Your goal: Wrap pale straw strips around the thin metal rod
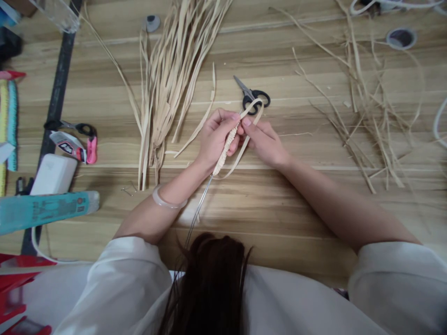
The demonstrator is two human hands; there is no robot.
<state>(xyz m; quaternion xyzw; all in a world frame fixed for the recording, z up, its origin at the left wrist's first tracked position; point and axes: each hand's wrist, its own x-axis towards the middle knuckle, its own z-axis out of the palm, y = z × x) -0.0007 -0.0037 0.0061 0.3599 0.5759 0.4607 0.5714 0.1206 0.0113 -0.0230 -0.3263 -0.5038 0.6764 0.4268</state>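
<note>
My left hand is closed around a narrow braid-like piece of pale raffia, which is wound on thin metal wires that trail down toward my body. Against its upper end, my right hand pinches a flat raffia strip. The strip loops up above both hands and runs back down to the lower end of the wrapped piece. Just beyond my fingers lie scissors with black handles, partly behind the loop. The fingertips of my right hand are partly hidden by the strip.
A thick bundle of raffia strips lies ahead on the left, with loose thin strands on the right. At the left are a second pair of scissors, a white box-shaped device, a teal tube and a pink-handled cutter.
</note>
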